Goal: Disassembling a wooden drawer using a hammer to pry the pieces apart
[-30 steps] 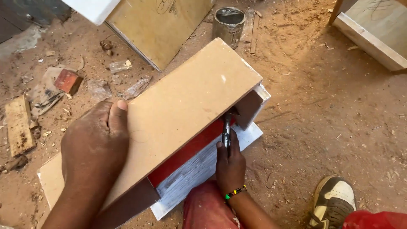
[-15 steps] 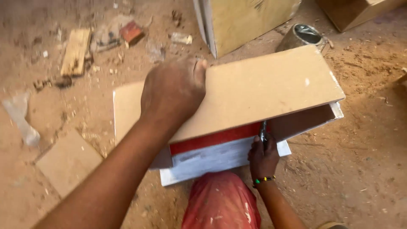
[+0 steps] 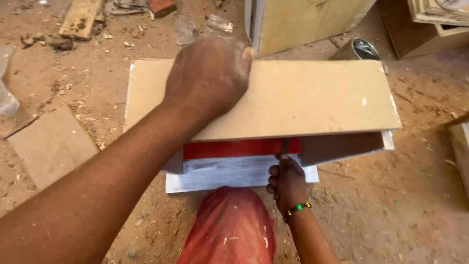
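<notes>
Left hand [image 3: 210,76] flat on top of tan board [image 3: 293,98], palm down, fingers curled over far edge near the middle-left; pressing, not gripping around. Right hand [image 3: 288,183] closed in a fist on a thin dark tool [image 3: 283,146], tip poking up into the gap under the board's near edge, against the red panel [image 3: 239,148]. Green bead bracelet [image 3: 297,208] on that wrist.

Board lying on the sandy floor [image 3: 415,205] as top of a shallow box: red inside face, brown side wall [image 3: 342,146] at right, white-painted panel [image 3: 229,172] sticking out toward the knee. Red-clad knee [image 3: 229,230] just below the panel, w/ pale specks on the fabric.

Vs 0.5 s ago: view now squarer on the box, board's long edge running nearly level instead of tilted up to the right. Left hand sits more toward board's centre, forearm crossing more of the lower-left. Right hand in same spot under the near edge, same closed grip on tool.

Around: metal tin [image 3: 359,49] just past board's far right corner; yellowish cabinet panel [image 3: 312,19] standing behind; flat tan offcut [image 3: 51,144] on floor at left; wood scrap [image 3: 80,17] & red brick piece [image 3: 161,6] top left. Wood box [image 3: 420,29] top right.
</notes>
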